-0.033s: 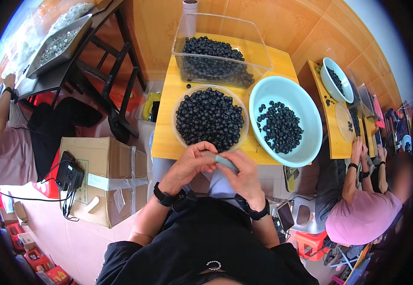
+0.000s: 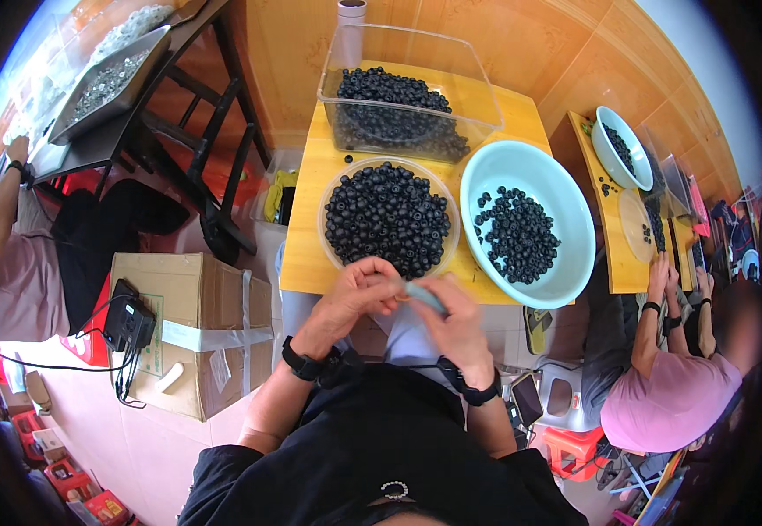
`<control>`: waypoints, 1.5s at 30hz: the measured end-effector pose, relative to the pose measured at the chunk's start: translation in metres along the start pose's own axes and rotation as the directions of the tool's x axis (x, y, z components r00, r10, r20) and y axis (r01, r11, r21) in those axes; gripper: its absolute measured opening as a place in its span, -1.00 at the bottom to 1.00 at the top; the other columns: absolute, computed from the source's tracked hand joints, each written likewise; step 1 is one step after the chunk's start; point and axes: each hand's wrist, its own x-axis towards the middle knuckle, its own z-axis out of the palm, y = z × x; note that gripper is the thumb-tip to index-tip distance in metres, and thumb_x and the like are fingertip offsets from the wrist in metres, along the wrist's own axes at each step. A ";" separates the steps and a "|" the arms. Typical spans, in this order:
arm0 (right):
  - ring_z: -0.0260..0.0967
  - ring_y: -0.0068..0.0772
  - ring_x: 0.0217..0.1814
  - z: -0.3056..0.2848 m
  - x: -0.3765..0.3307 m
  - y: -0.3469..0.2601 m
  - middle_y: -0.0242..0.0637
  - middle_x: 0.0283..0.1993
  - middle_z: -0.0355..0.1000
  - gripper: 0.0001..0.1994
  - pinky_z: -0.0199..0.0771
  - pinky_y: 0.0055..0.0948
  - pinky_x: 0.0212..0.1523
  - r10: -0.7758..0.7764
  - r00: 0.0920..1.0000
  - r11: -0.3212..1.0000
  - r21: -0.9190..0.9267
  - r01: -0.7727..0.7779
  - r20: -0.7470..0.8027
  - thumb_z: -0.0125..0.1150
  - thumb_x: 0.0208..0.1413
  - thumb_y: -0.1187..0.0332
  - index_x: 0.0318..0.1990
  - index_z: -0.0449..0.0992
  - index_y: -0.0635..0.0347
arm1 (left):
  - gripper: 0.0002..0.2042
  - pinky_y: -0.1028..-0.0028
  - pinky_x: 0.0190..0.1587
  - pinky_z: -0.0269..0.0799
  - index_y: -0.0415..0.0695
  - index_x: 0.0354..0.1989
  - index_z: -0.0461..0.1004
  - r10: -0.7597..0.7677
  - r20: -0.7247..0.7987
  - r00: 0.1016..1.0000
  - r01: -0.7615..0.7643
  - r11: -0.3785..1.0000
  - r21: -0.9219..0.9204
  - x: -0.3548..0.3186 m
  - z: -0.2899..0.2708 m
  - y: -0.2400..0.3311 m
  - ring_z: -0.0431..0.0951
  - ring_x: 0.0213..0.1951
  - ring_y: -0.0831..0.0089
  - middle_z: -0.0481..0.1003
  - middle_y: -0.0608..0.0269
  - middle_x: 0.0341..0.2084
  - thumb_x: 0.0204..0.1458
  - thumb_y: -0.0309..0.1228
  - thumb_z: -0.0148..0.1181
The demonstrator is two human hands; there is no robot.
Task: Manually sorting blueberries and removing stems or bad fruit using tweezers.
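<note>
Grey-blue tool (image 2: 425,298) is pinched by right hand (image 2: 458,323), left hand (image 2: 356,296) hold unclear; black beads (image 2: 385,219) likely kept near for reach

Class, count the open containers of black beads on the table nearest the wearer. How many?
3: a clear box at the back, a round tub in front of it, and a pale blue basin at the right. All are in plain sight.

- Rear wall (image 2: 530,53): orange-tan panels with visible seams.
- Upper-right wall (image 2: 701,48): plain, bluish white.
- Floor (image 2: 153,447): pale pink tiles.
- Tabletop (image 2: 302,254), center: yellow wood, near rear wall.
- Right table (image 2: 619,259): yellow wood.
- Left table (image 2: 179,42): dark, with black legs.
- Stool (image 2: 574,449), lower right: red.
- Light: bright; whitish glare on floor, lower left.
</note>
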 end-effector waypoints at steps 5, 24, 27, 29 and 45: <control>0.34 -0.31 -0.39 -0.053 0.017 0.010 -0.22 -0.39 0.37 -0.74 0.34 -0.43 -0.35 -0.018 0.920 0.963 -0.255 -0.090 -0.391 0.25 -0.08 0.56 -0.16 0.51 0.27 | -0.87 0.58 -0.37 0.46 -0.22 -0.31 0.49 0.572 -0.274 0.773 -0.201 0.631 0.749 0.009 -0.033 0.029 0.54 -0.45 0.57 0.56 0.26 -0.44 -0.06 -0.56 0.26; 0.29 -0.34 -0.41 -0.046 -0.011 0.019 -0.21 -0.42 0.33 -0.79 0.28 -0.43 -0.37 0.159 0.904 0.963 -0.138 -0.230 -0.396 0.23 -0.05 0.61 -0.20 0.52 0.36 | -0.78 0.23 -0.24 0.24 -0.18 -0.39 0.46 0.766 0.115 0.632 0.149 -0.265 0.953 0.027 -0.034 0.029 0.41 -0.29 0.10 0.42 0.12 -0.44 -0.28 -0.63 0.26; 0.29 -0.33 -0.43 -0.044 -0.012 0.021 -0.21 -0.42 0.33 -0.79 0.28 -0.43 -0.38 0.155 0.907 0.966 -0.131 -0.221 -0.391 0.24 -0.05 0.61 -0.20 0.53 0.36 | -0.79 0.23 -0.25 0.21 -0.16 -0.38 0.44 0.755 0.128 0.643 0.140 -0.280 0.950 0.027 -0.031 0.029 0.41 -0.30 0.10 0.40 0.12 -0.47 -0.26 -0.61 0.25; 0.30 -0.32 -0.43 -0.044 -0.013 0.020 -0.20 -0.42 0.33 -0.79 0.29 -0.43 -0.38 0.164 0.908 0.966 -0.125 -0.228 -0.384 0.24 -0.05 0.61 -0.20 0.53 0.36 | -0.77 0.24 -0.26 0.23 -0.17 -0.36 0.44 0.752 0.120 0.649 0.118 -0.254 0.960 0.027 -0.036 0.030 0.43 -0.31 0.10 0.41 0.12 -0.47 -0.27 -0.61 0.26; 0.22 -0.42 -0.56 -0.014 -0.012 0.004 -0.26 -0.51 0.31 -0.81 0.16 -0.47 -0.54 0.184 0.960 0.977 -0.073 -0.203 -0.210 0.26 -0.06 0.57 -0.23 0.54 0.31 | -0.83 0.66 -0.35 0.49 -0.18 -0.17 0.47 0.298 -0.009 0.955 -0.298 0.954 -0.035 0.011 -0.014 0.015 0.53 -0.38 0.58 0.52 0.23 -0.31 0.05 -0.57 0.17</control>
